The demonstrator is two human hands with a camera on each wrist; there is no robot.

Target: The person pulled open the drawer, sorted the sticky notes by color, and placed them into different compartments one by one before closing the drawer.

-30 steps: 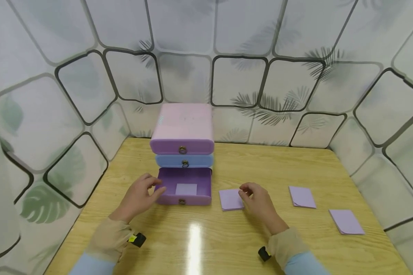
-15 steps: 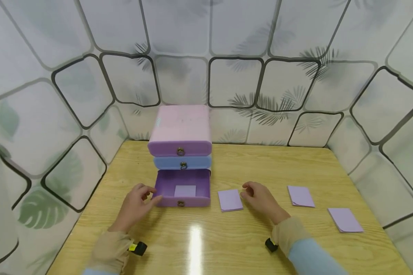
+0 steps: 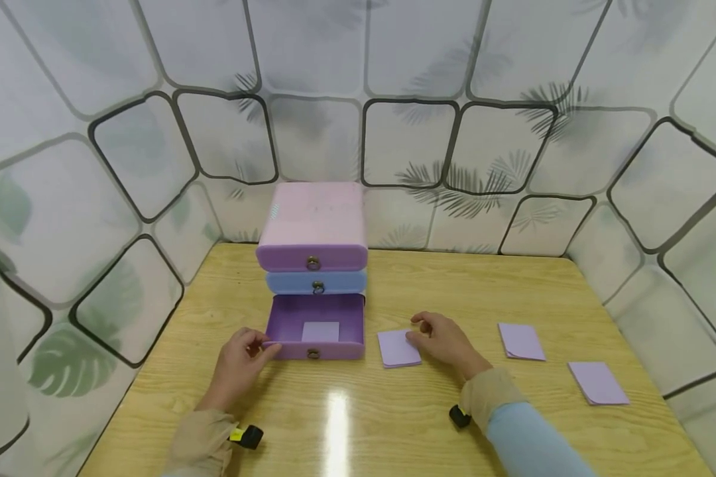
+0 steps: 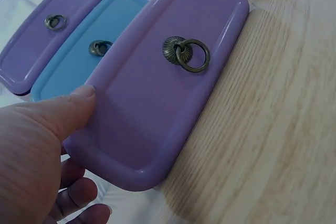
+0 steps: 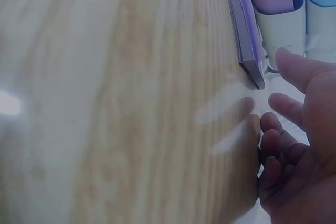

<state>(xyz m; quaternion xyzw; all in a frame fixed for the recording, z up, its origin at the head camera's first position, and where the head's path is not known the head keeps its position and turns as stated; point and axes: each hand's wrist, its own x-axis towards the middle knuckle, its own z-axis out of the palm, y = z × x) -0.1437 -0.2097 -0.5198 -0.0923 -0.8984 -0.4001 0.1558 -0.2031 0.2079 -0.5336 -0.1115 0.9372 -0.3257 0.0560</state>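
My left hand [image 3: 235, 368] is at the left front corner of the pulled-out purple drawer [image 3: 340, 350]. In the left wrist view its thumb lies on the drawer's front panel [image 4: 152, 87], other fingers curling round the side edge. Inside the drawer lies a pale purple piece of paper [image 3: 320, 330]. My right hand [image 3: 447, 341] hovers at the right edge of a light purple note pad [image 3: 396, 349], thumb over that edge. In the right wrist view the fingers are loosely bent, apart from the pad [image 5: 245, 35], holding nothing.
The drawer unit has a pink top [image 3: 316, 215], an upper purple drawer [image 3: 286, 258] and a blue drawer [image 3: 286, 281], both pushed in. Two more purple pads, one nearer [image 3: 598, 383] and one farther [image 3: 522, 341], lie at right on the wooden table [image 3: 394, 424].
My left hand has come down slightly onto the drawer's front corner. My right hand drew back rightward from the pad, then returned left to its edge. The drawer and pads have stayed put.
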